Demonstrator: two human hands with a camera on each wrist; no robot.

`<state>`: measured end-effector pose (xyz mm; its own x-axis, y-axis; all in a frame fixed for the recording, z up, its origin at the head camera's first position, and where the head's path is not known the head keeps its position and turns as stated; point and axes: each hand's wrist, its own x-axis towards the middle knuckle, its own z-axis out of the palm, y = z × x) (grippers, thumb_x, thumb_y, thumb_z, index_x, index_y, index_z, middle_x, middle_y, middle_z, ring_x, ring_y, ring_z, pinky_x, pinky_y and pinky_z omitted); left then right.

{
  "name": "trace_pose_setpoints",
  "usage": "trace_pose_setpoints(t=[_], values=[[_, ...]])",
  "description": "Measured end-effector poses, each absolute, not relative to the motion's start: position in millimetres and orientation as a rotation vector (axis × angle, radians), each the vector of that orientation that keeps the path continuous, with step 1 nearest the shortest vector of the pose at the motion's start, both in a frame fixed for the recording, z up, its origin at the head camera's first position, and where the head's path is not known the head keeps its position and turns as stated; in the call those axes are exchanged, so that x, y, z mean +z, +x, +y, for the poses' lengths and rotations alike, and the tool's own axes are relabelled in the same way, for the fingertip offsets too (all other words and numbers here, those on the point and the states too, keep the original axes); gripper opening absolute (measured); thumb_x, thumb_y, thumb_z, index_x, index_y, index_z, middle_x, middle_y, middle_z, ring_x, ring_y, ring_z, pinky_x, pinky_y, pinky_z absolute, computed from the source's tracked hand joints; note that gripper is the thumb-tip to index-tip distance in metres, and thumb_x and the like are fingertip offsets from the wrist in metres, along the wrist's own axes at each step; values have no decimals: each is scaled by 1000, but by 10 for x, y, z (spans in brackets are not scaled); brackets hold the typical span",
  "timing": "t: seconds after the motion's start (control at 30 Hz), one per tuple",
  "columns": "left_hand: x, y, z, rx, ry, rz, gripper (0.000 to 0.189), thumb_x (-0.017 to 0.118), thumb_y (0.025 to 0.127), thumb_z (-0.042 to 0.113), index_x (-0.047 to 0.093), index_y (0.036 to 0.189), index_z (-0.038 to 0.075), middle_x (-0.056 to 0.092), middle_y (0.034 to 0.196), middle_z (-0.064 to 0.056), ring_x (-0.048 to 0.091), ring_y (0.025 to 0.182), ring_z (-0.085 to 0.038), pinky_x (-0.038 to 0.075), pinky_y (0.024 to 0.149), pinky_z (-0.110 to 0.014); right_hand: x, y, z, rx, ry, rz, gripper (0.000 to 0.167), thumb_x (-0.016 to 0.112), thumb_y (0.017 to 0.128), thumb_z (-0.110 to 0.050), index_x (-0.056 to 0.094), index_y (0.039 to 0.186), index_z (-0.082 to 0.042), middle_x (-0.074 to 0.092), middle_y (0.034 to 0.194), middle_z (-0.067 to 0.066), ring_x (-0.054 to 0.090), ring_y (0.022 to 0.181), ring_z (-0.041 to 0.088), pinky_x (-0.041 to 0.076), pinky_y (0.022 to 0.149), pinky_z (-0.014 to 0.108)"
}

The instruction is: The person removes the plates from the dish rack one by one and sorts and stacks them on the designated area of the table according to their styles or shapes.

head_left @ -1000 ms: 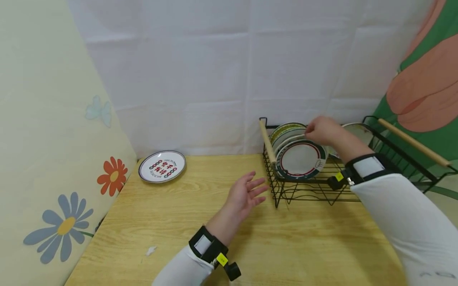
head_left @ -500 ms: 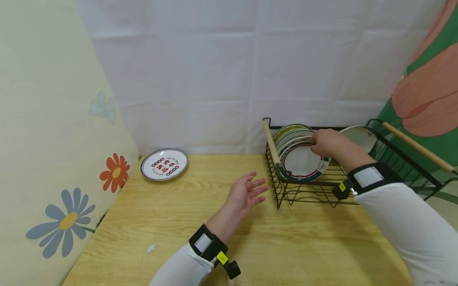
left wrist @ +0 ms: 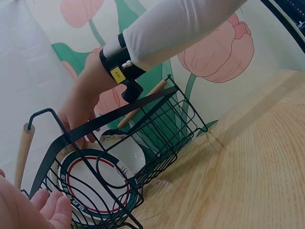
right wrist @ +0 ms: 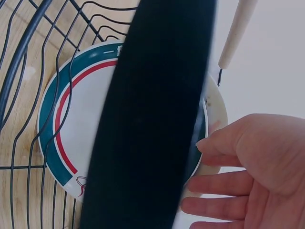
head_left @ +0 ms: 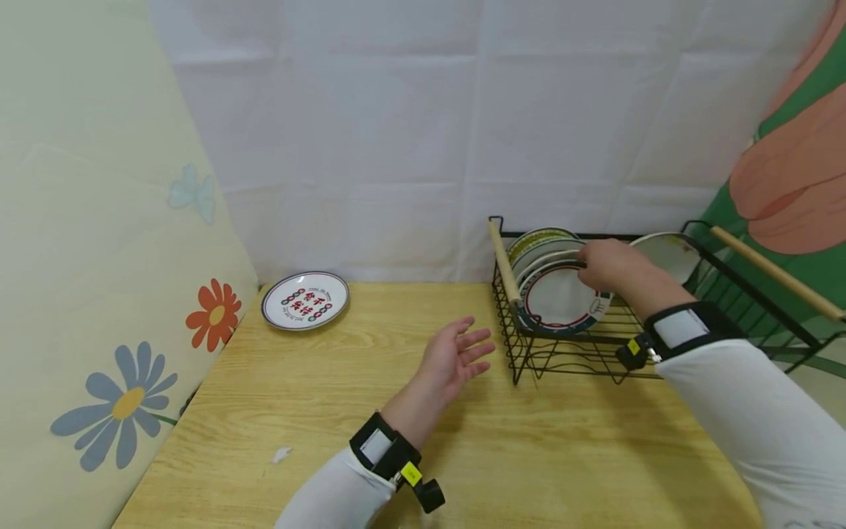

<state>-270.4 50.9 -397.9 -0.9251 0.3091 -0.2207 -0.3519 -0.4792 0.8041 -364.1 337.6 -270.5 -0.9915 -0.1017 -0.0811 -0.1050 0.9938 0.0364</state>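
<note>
A plate with a dark green rim and red ring (head_left: 558, 297) stands upright at the front of a row of plates in the black wire dish rack (head_left: 588, 338). At its upper right edge, my right hand (head_left: 611, 264) pinches the rim. In the right wrist view, the thumb of that hand (right wrist: 267, 162) lies at the green rim, and a dark rack bar hides the plate's middle. My left hand (head_left: 456, 360) hovers left of the rack, fingers spread, holding nothing. The left wrist view shows the same plate (left wrist: 95, 183) through the wires.
Several plates, one with a yellow-green rim (head_left: 538, 239), stand behind it. Another plate (head_left: 667, 257) leans at the rack's right. A white plate with red characters (head_left: 305, 301) lies at the table's back left. Wooden handles (head_left: 504, 261) top the rack ends.
My right hand has come down from above the plates to the green-rimmed plate's edge. The head view has shifted slightly. My left hand keeps its pose.
</note>
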Motion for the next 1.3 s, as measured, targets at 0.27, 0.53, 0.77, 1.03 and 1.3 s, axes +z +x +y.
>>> trace_pose_setpoints(t=[0.27,0.53,0.77,1.03,1.3], values=[[-3989,-2704,539,2417,-58,1319,48,46,106,33,47,150,13,58,146,-21,65,126,-34,58,84,-33,-2716,-3640,3372,43,-132,3083,44,53,93,-5,58,133,12,61,130,35,66,93,35,53,82,50],[-4006,-2707,550,2421,-67,1308,47,47,106,32,49,149,13,64,140,-20,71,114,-27,58,89,-36,-2726,-3664,3382,44,-126,3103,31,58,91,-1,65,119,10,68,114,29,66,87,33,54,75,48],[-4025,-2717,560,2430,-65,1294,48,47,106,32,48,149,13,58,146,-24,71,114,-28,59,84,-32,-2721,-3732,3380,77,-215,3109,20,57,92,0,69,108,5,69,104,24,63,83,32,51,71,46],[-4022,-2700,602,2437,-84,1266,48,46,106,29,47,150,10,58,145,-25,65,126,-37,59,82,-31,-2727,-3737,3390,118,-422,3023,30,49,95,7,73,113,2,72,105,21,60,75,22,47,64,37],[-4002,-2692,625,2423,-63,1277,49,44,107,30,45,153,11,62,141,-22,64,128,-37,59,85,-33,-2757,-3787,3443,193,-426,3025,29,52,96,5,73,116,4,70,117,28,69,89,30,57,75,47]])
